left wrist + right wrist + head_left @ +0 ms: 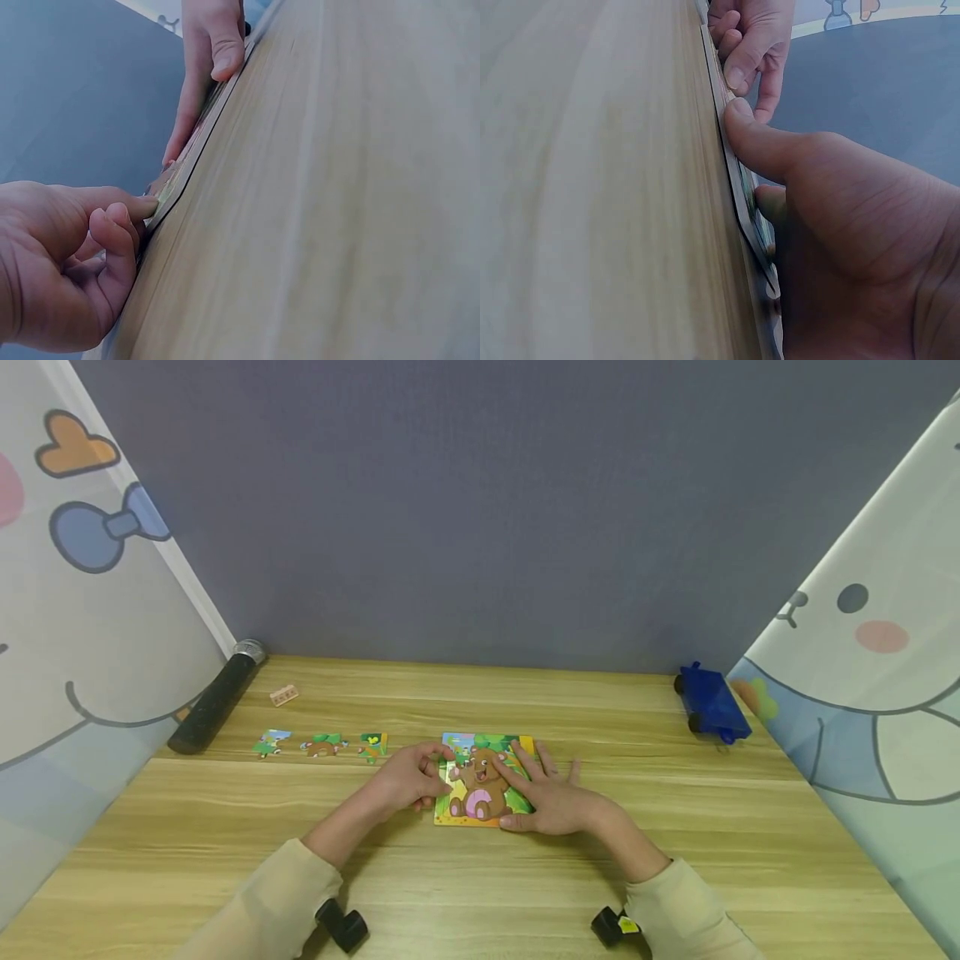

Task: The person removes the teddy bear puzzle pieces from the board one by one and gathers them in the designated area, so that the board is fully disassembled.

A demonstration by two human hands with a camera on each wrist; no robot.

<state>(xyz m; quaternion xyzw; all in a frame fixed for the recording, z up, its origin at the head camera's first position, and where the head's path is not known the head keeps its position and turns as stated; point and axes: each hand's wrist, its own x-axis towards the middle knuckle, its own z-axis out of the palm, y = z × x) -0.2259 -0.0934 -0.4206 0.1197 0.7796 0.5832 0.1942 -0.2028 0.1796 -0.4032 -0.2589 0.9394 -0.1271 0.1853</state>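
Note:
A bear jigsaw puzzle in a flat frame lies on the wooden table. At its left side my left hand holds a puzzle piece between thumb and forefinger, low over the board; its outline is partly covered by the fingers. In the left wrist view the thumb touches the yellow-green surface at the board's edge, other fingers curled. My right hand rests with spread fingers on the puzzle's right part, the thumb along the near edge in the right wrist view.
Three loose puzzle pieces lie in a row left of the board. Behind them are a small pink block and a black microphone. A blue toy cart stands at the back right. A grey panel borders the table's far edge.

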